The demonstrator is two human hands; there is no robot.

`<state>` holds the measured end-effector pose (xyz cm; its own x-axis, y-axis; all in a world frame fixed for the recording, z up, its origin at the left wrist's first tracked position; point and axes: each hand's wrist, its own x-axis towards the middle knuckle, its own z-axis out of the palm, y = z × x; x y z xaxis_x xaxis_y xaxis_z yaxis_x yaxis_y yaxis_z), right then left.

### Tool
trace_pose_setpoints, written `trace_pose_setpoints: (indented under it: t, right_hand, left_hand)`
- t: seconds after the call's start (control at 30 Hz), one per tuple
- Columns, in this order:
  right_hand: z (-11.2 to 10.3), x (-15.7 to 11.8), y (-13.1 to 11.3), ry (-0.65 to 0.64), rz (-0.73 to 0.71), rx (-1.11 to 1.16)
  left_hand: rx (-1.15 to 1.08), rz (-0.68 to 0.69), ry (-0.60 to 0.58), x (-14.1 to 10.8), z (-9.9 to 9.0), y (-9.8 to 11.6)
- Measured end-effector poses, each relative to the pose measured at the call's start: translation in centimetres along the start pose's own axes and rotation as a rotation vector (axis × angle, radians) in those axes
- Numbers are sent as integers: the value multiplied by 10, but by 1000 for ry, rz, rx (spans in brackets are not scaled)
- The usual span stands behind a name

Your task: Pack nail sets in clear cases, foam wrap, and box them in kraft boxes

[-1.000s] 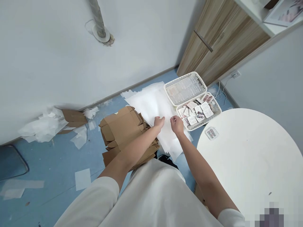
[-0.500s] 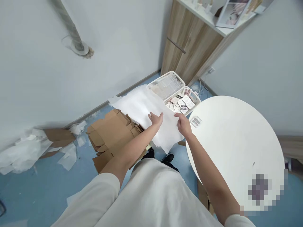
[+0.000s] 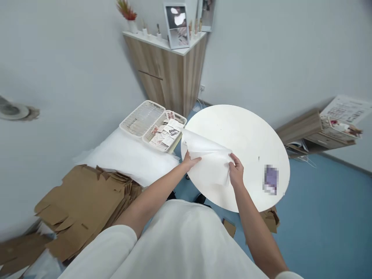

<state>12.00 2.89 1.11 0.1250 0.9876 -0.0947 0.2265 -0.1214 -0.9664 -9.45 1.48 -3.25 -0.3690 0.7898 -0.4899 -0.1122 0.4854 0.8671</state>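
A thin white sheet (image 3: 207,153) hangs over the left part of the round white table (image 3: 247,131), partly curled along its far side. My left hand (image 3: 189,161) grips its near left edge, thumb on top and fingers mostly hidden behind. On the sheet's right edge, my right hand (image 3: 236,169) is closed with thumb and fingers pinching it. The sheet covers some of the tabletop beneath. To the left lies a stack of similar white sheets (image 3: 124,155), apart from both hands.
Flattened brown cardboard boxes (image 3: 84,201) are piled at lower left. Two white baskets stand beyond the sheets: one with clear cases (image 3: 142,118), one with small cards (image 3: 167,133). A blurred purple item (image 3: 271,179) lies on the table's right. A wooden cabinet (image 3: 171,77) fills the corner.
My hands have moved from above the sheet stack to the table, now holding one sheet. The view has turned right. The small clear case on the table no longer shows.
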Motion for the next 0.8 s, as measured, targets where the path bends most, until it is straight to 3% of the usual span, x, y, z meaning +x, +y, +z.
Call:
trace_pose_setpoints:
  t: [0.17,0.3,0.57,0.8]
  right_hand:
    - [-69,-5,53,-19,79,-131]
    - [-97,-10,85,-77,63,-307]
    - [-100,-15,124,-199,40,-598]
    - [-94,-14,132,-251,90,-803]
  left_hand:
    - [228,126,-132,-1,64,1]
    - [395,184,-185,3,92,-5]
    - [568,157,-210,11,101,-24]
    - [728,248,-262,23,105,-36]
